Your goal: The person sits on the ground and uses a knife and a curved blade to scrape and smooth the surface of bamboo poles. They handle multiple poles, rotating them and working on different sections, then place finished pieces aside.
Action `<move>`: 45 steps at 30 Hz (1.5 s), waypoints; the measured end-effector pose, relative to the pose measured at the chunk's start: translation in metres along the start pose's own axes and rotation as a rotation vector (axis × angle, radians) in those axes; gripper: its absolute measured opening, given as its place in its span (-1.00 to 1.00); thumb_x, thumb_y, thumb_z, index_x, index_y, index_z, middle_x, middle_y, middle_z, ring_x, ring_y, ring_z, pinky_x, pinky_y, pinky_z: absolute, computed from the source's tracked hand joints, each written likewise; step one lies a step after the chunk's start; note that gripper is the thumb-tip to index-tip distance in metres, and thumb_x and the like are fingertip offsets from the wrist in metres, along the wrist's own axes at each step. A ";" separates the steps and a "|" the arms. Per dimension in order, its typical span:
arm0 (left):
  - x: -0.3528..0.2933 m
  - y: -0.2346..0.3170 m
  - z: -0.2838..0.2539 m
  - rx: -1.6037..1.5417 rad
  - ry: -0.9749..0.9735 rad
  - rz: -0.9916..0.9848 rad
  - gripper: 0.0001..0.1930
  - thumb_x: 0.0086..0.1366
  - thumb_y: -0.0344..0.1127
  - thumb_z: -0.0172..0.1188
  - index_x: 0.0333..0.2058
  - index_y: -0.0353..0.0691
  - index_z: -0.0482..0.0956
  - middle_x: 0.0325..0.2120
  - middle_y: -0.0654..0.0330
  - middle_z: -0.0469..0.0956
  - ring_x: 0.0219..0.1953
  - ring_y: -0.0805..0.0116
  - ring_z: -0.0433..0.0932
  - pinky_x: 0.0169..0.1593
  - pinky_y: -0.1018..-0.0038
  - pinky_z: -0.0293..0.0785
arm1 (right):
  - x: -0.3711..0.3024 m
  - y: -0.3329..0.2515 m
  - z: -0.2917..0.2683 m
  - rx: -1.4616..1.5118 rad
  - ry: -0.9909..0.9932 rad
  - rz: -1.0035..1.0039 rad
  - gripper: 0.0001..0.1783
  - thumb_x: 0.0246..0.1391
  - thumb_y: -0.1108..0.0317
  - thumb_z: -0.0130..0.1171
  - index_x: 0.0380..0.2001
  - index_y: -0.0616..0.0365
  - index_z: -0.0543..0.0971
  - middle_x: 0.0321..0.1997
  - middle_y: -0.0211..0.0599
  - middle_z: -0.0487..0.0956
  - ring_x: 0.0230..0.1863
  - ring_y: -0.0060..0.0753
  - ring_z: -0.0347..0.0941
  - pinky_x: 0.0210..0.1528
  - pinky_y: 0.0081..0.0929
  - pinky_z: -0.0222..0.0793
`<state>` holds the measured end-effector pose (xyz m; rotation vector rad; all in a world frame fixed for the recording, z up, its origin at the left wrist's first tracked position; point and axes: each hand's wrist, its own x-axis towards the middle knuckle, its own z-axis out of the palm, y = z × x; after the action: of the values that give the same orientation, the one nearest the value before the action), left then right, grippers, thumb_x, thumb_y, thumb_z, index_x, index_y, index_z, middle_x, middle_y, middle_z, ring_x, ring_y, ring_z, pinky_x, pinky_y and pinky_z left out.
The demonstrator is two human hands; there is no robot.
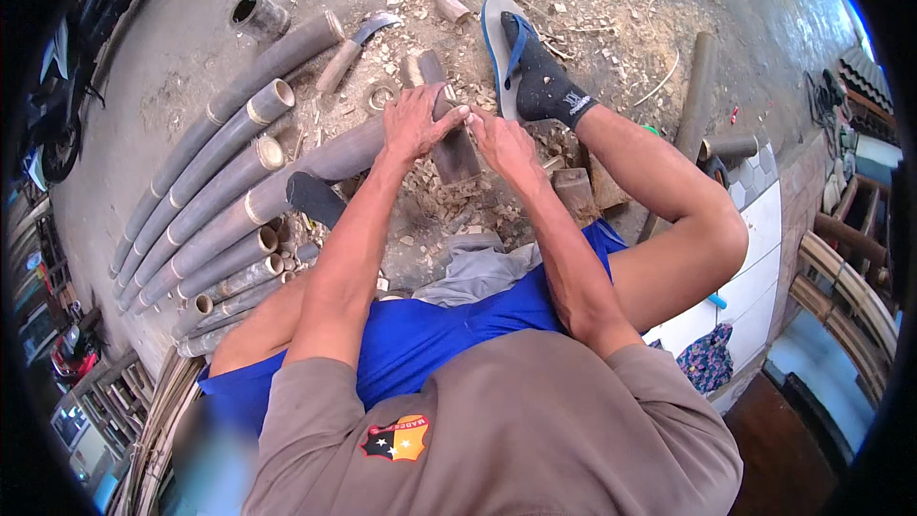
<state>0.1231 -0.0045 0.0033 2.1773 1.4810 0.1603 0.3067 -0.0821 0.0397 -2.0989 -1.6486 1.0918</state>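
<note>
A long dark bamboo pole (344, 152) runs from the lower left up to my hands, its near end resting over a wooden block (456, 161). My left hand (413, 124) is wrapped over the pole close to that end, thumb pointing toward the right hand. My right hand (504, 147) meets it at the pole's end, fingers bent and pressed together; whatever they pinch is too small or hidden to name. A pale bamboo ring (382, 94) lies on the ground beside the left hand.
Several bamboo poles (224, 134) lie at the left. A curved knife (342, 62) and a wooden-handled tool (449, 6) rest among wood chips beyond my hands. My sandalled foot (546, 86) is right of them. Wood blocks (574, 188) and another pole (697, 96) lie farther right.
</note>
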 end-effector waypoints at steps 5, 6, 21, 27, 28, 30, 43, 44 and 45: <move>0.001 0.002 -0.002 0.008 -0.027 -0.019 -0.15 0.29 0.48 0.11 0.32 -0.04 0.49 0.27 0.07 0.51 0.35 0.09 0.39 0.33 0.02 0.20 | 0.003 -0.004 -0.008 -0.015 -0.017 -0.020 -0.54 0.48 -0.03 -0.12 0.21 -0.09 0.56 -0.16 0.22 0.69 -0.08 0.40 0.62 -0.03 0.29 0.49; 0.003 0.000 -0.002 0.003 -0.028 -0.012 -0.15 0.29 0.49 0.10 0.32 -0.04 0.49 0.27 0.07 0.51 0.35 0.10 0.39 0.34 0.02 0.20 | 0.004 -0.006 -0.011 -0.017 -0.025 -0.025 -0.54 0.48 -0.03 -0.12 0.22 -0.09 0.56 -0.17 0.22 0.69 -0.09 0.39 0.62 -0.03 0.29 0.50; 0.011 -0.005 -0.013 0.106 -0.112 0.002 -0.12 0.04 0.31 0.46 0.25 -0.05 0.49 0.09 0.04 0.56 0.23 0.00 0.50 0.23 -0.10 0.37 | 0.029 0.015 0.016 0.249 0.099 0.062 -0.43 0.48 -0.08 -0.18 0.06 0.07 0.66 -0.13 0.35 0.63 -0.01 0.51 0.54 0.04 0.22 0.44; -0.005 0.007 -0.001 0.319 0.082 0.105 -0.07 -0.03 0.19 0.55 0.28 -0.08 0.42 0.12 0.06 0.52 0.22 0.01 0.47 0.24 -0.06 0.34 | -0.003 0.038 0.021 0.175 0.143 0.030 -0.46 0.48 -0.07 -0.16 0.21 -0.02 0.61 -0.11 0.33 0.65 -0.01 0.50 0.55 0.06 0.23 0.45; -0.005 0.008 -0.003 0.272 0.040 0.093 -0.07 0.00 0.24 0.51 0.29 -0.08 0.42 0.14 0.06 0.52 0.23 0.02 0.47 0.25 -0.05 0.34 | -0.001 0.035 0.021 0.141 0.153 0.001 -0.47 0.48 -0.07 -0.14 0.23 -0.05 0.60 -0.14 0.30 0.67 -0.05 0.48 0.58 0.03 0.24 0.47; 0.001 0.008 -0.011 0.179 -0.040 0.066 -0.06 0.05 0.33 0.43 0.31 -0.08 0.42 0.18 0.05 0.52 0.25 0.03 0.47 0.25 -0.04 0.34 | -0.002 0.029 0.019 0.119 0.113 -0.017 -0.47 0.49 -0.07 -0.14 0.24 -0.07 0.59 -0.17 0.26 0.68 -0.08 0.45 0.60 0.00 0.25 0.49; 0.023 0.028 -0.001 0.048 -0.024 -0.126 -0.21 0.20 0.42 0.27 0.17 -0.11 0.60 0.05 -0.03 0.64 0.17 0.00 0.56 0.20 0.03 0.44 | 0.065 0.078 0.059 -0.042 0.002 0.117 -0.44 0.49 -0.05 -0.18 0.10 0.10 0.65 -0.16 0.32 0.65 -0.03 0.47 0.57 0.02 0.26 0.48; 0.014 0.016 -0.002 0.046 -0.045 -0.094 -0.18 0.15 0.41 0.33 0.19 -0.09 0.56 0.04 0.00 0.61 0.16 -0.01 0.55 0.15 0.01 0.47 | 0.052 0.063 0.052 0.071 0.080 0.105 -0.38 0.49 -0.07 -0.20 -0.01 0.24 0.66 -0.16 0.38 0.63 0.00 0.51 0.54 0.05 0.25 0.44; 0.019 0.000 -0.007 0.085 -0.014 -0.029 -0.17 0.13 0.40 0.35 0.21 -0.08 0.54 0.06 0.01 0.60 0.16 -0.01 0.55 0.14 0.01 0.47 | 0.053 0.048 0.038 0.113 0.071 0.073 -0.39 0.48 -0.09 -0.19 0.05 0.18 0.65 -0.14 0.39 0.63 0.03 0.52 0.53 0.07 0.25 0.43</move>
<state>0.1283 0.0153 0.0062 2.2180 1.5369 0.0731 0.3191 -0.0581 -0.0367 -2.1153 -1.4540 1.0914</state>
